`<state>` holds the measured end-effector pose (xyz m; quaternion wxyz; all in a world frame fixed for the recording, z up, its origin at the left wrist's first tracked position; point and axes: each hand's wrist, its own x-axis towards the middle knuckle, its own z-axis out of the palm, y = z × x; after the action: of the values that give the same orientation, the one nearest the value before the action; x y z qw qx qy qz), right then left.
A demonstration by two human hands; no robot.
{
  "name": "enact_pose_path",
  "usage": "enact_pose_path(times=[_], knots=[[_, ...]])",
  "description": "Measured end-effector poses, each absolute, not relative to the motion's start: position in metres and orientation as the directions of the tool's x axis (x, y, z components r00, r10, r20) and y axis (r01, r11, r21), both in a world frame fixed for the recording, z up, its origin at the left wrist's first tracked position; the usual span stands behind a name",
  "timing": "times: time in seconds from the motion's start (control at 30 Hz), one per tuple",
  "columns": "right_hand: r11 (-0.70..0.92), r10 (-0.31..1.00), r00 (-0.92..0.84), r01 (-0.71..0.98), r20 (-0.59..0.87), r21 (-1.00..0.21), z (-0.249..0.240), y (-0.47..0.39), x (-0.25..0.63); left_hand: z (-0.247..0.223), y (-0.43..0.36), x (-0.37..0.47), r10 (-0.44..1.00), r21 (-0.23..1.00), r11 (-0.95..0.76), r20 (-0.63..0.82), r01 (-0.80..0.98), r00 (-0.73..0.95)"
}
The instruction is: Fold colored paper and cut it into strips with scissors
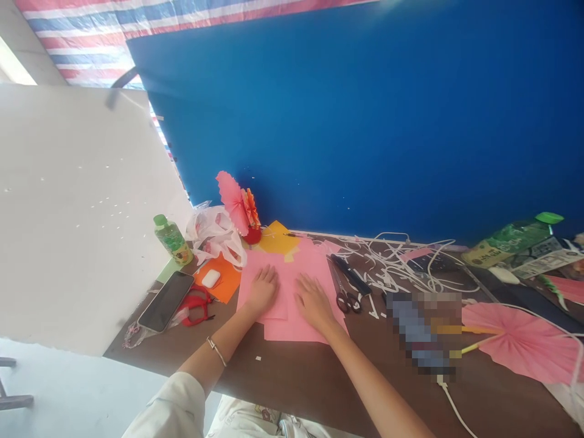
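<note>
Several pink paper sheets (292, 286) lie overlapping on the brown table. My left hand (263, 291) rests flat on the left part of the sheets, fingers pointing away from me. On the right part lies my right hand (312, 299), palm down with its fingers spread. Neither hand grips anything. Dark-handled scissors (347, 300) lie just right of the sheets, beside a long black object (350, 275). Yellow paper (279, 238) shows behind the pink sheets. Orange paper (225, 281) with a white case (210, 278) on it is to their left.
At the left are a phone (165, 302), red-handled tool (197, 306), green-capped bottle (173, 241) and plastic bag (216, 234). White paper strips (392, 261) and cables clutter the back right. A pink paper fan (524, 340) and a tilted bottle (511, 240) sit at the right.
</note>
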<state>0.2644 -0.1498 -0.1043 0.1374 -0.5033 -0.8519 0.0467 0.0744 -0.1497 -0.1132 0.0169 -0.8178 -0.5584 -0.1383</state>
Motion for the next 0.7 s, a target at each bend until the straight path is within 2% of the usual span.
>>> enact_pose_path(times=[0.3, 0.7], knots=[[0.443, 0.896, -0.437, 0.873, 0.074, -0.202, -0.115, -0.141, 0.265, -0.125, -0.15, 0.071, 0.923, 0.155, -0.351, 0.226, 0.923, 0.313], [0.474, 0.879, -0.472, 0.855, 0.06, -0.21, -0.119, -0.136, 0.271, -0.124, -0.148, 0.064, 0.902, 0.126, -0.403, 0.222, 0.906, 0.37]])
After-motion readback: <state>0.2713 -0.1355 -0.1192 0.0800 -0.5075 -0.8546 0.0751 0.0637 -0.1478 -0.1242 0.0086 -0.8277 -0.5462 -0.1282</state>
